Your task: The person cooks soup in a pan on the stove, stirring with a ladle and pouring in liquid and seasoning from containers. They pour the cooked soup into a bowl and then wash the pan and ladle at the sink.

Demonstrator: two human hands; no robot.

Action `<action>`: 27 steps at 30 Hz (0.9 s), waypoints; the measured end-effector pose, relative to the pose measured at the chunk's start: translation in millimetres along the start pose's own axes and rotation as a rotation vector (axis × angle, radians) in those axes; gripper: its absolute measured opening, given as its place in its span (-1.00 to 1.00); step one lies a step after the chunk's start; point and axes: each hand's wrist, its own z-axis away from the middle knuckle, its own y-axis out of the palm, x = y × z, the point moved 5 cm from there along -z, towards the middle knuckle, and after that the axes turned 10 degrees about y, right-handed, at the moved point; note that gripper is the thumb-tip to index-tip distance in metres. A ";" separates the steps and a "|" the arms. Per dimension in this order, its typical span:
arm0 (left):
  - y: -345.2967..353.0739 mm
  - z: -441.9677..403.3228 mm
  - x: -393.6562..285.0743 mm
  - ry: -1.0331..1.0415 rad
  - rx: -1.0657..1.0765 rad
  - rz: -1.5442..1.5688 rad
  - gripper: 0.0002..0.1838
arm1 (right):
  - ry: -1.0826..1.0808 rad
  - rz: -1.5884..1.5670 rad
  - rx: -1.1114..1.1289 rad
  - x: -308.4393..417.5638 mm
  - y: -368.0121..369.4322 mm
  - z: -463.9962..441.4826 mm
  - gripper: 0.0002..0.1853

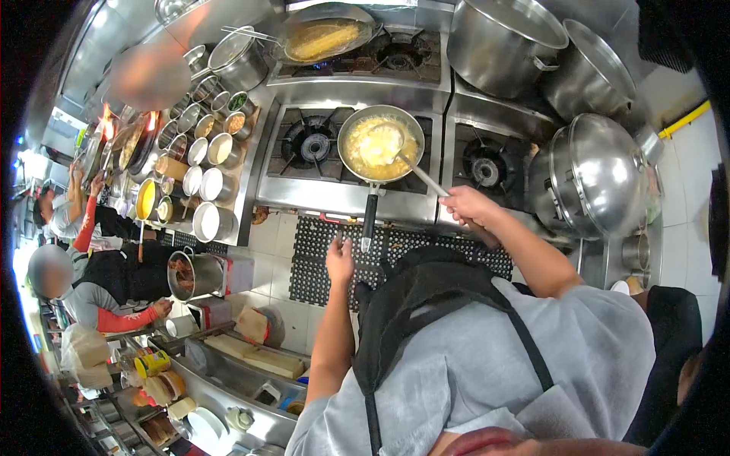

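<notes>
A frying pan (357, 171) with a black handle sits on the middle stove, with yellow, partly whitish food (374, 144) in it. My right hand (471, 207) is closed round the long handle of a metal ladle (424, 177), whose head rests in the food. To the left of the pan's black handle (369, 218), my left hand (340, 257) is raised and touches neither pan nor handle. Its fingers are small and blurred, so whether it holds anything does not show.
Bare burners (310, 142) (487, 165) flank the pan. Large pots (506, 45) and a domed steel vessel (608, 175) stand right. Behind is a long-handled strainer (323, 38). At left are containers (213, 220), open flames (106, 125) and co-workers (114, 281).
</notes>
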 end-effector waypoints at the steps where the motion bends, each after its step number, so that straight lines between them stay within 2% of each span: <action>1: -7.2 9.1 30.6 -0.020 0.005 -0.058 -0.51 | -0.050 0.123 -0.042 -6.3 -7.2 -10.3 -0.77; 5: -44.1 59.5 127.8 -0.209 0.098 -0.271 -0.46 | -0.194 0.555 -0.273 -0.6 -17.8 2.1 -0.68; 8: -76.1 126.5 215.2 -0.424 0.165 -0.440 -0.43 | -0.359 0.630 -0.502 4.2 -12.2 19.6 -0.68; 10: -102.1 161.7 233.9 -0.588 0.194 -0.514 -0.44 | -0.341 0.635 -0.595 1.4 -7.9 12.8 -0.64; 14: -128.7 195.0 261.8 -0.600 0.098 -0.454 -0.44 | -0.414 0.619 -0.803 -17.0 11.4 -35.1 -0.56; 18: -152.9 213.5 247.6 -0.540 0.009 -0.371 -0.48 | -0.368 0.687 -0.909 -34.6 34.4 -77.7 -0.52; 20: -167.3 206.9 233.6 -0.511 -0.054 -0.355 -0.50 | -0.483 0.711 -0.958 -47.9 41.5 -98.5 -0.52; 21: -181.3 211.0 232.0 -0.504 -0.068 -0.376 -0.52 | -0.298 0.608 -0.917 -50.6 42.4 -106.8 -0.52; 22: -199.7 217.9 235.1 -0.504 -0.088 -0.395 -0.53 | -0.395 0.662 -0.947 -53.0 49.5 -105.1 -0.52; 23: -220.7 227.9 240.0 -0.516 -0.124 -0.412 -0.53 | -0.302 0.710 -0.952 -59.8 43.0 -120.5 -0.51; 24: -242.8 235.8 246.4 -0.525 -0.158 -0.427 -0.53 | -0.390 0.735 -1.001 -77.7 30.5 -142.5 -0.48; 25: -262.6 244.7 254.0 -0.531 -0.191 -0.439 -0.54 | -0.174 0.823 -0.996 -74.6 26.3 -148.1 -0.43; 26: -288.4 261.4 257.6 -0.540 -0.233 -0.547 -0.55 | 0.000 0.961 -0.989 -37.9 55.7 -104.1 -0.44; 27: -316.9 273.2 258.9 -0.543 -0.270 -0.653 -0.56 | -0.093 0.993 -1.088 -25.9 64.1 -98.8 -0.44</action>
